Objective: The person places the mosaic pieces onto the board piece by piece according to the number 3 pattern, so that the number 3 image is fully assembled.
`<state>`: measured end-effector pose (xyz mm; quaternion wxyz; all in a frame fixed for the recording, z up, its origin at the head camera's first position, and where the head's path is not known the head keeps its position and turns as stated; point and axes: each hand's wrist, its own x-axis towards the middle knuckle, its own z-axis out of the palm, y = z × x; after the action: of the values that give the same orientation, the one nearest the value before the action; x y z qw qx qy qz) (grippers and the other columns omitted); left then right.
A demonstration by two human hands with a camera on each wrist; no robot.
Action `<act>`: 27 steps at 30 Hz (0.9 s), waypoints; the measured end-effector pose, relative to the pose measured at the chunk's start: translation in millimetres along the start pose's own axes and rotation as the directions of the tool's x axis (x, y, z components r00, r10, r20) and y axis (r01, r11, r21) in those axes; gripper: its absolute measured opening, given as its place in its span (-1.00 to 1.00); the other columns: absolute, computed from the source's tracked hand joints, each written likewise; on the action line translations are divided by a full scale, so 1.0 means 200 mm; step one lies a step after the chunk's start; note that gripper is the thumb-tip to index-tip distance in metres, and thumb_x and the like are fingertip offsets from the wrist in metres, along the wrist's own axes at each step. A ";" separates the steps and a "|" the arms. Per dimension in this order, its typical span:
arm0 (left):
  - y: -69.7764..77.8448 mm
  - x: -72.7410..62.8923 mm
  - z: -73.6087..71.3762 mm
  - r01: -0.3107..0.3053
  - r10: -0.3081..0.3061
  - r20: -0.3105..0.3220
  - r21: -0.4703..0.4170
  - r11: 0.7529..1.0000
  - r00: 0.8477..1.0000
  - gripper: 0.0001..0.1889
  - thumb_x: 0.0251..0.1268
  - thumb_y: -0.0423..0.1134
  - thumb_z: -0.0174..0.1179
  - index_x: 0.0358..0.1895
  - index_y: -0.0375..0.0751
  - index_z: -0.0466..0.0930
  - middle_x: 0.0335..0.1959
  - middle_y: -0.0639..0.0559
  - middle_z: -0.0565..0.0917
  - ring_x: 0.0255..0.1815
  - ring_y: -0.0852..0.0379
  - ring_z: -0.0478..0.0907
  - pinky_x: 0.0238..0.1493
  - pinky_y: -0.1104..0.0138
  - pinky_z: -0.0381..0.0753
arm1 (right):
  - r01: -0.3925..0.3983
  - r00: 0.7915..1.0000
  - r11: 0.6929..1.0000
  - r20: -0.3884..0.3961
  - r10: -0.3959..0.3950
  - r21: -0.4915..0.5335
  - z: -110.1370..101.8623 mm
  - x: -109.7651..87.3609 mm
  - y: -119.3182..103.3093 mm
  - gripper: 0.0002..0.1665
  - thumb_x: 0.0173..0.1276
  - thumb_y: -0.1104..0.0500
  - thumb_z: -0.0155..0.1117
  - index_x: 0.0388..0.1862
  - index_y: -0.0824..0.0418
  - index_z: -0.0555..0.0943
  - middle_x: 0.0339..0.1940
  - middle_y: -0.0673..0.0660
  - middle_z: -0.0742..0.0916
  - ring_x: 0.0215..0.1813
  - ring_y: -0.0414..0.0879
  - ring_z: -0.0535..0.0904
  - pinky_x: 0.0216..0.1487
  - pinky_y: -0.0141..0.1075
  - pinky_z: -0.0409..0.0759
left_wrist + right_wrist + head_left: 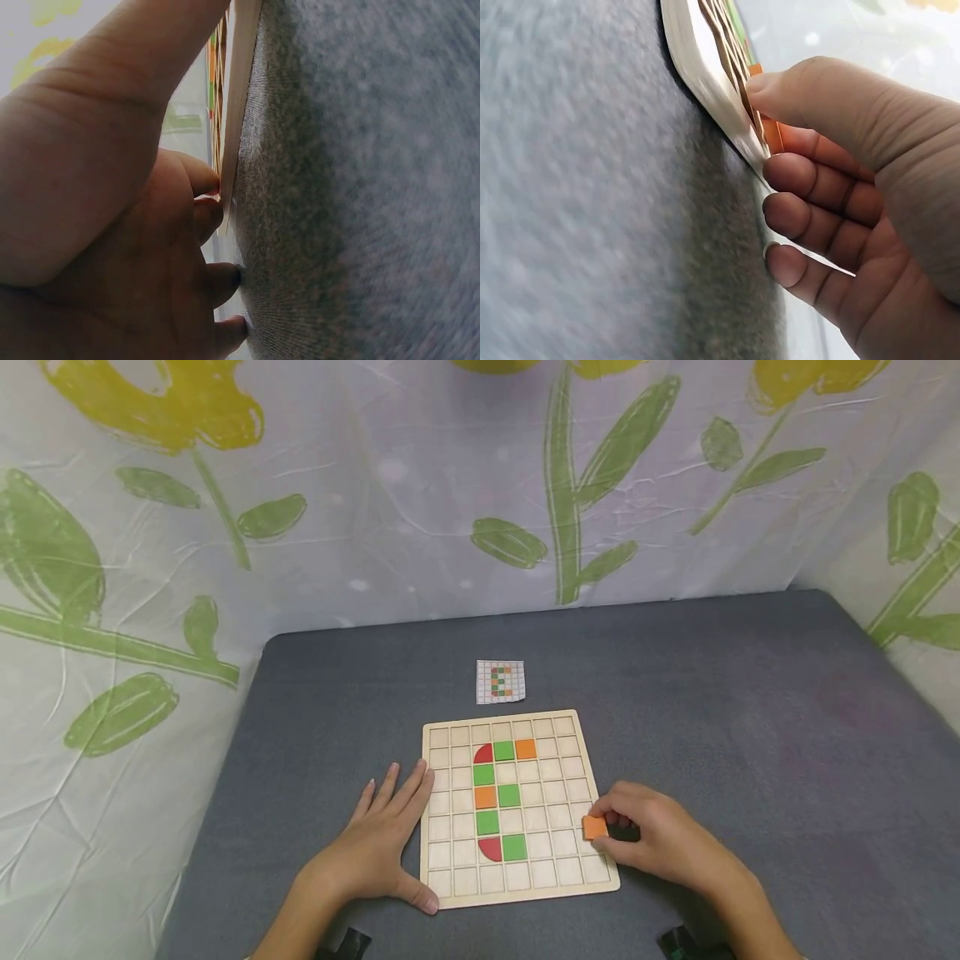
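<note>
A wooden grid board (525, 893) lies on the dark grey table, with green and orange squares and red quarter-round pieces set in its cells. At the board's left edge my left hand (382, 843) is spread, its thumb on the lower left corner and its fingertips along the side. My right hand (660, 831) pinches an orange square tile (594, 827) between thumb and forefinger over the right edge of the board. In the right wrist view the thumb (780, 94) presses against the orange tile (772, 135), and the other fingers curl beneath.
A small paper card (501, 683) printed with a coloured grid pattern lies just behind the board. Grey cloth covers the table (720, 710). Behind it hangs a pale curtain (405, 510) with yellow flowers and green leaves.
</note>
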<state>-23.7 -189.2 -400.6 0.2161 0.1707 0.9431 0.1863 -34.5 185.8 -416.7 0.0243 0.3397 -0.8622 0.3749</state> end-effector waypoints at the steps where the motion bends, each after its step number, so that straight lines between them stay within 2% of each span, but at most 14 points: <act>1: 0.00 0.00 0.00 -0.001 0.001 -0.001 -0.001 1.000 1.000 0.65 -0.68 0.53 0.53 0.65 -0.12 -0.15 0.65 0.00 -0.22 0.61 -0.21 -0.39 0.47 -0.24 -0.32 | 0.002 1.000 1.000 0.002 -0.002 0.000 0.00 0.00 0.00 -0.65 0.00 0.30 0.56 -0.28 -0.02 0.65 -0.38 -0.19 0.56 -0.32 -0.30 0.48 -0.29 -0.55 0.42; 27: 0.01 0.00 -0.01 0.004 -0.004 -0.004 0.000 1.000 1.000 0.65 -0.69 0.50 0.56 0.64 -0.15 -0.13 0.65 -0.04 -0.20 0.61 -0.23 -0.39 0.46 -0.26 -0.33 | 0.087 0.996 0.996 0.025 -0.086 -0.012 0.06 0.03 -0.03 -0.62 -0.05 0.34 0.51 -0.27 0.01 0.64 -0.38 -0.19 0.52 -0.31 -0.31 0.45 -0.25 -0.61 0.35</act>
<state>-24.1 -187.6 -398.3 0.2148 0.1684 0.9438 0.1864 -32.6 171.3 -419.2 0.0324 0.3810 -0.8494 0.3637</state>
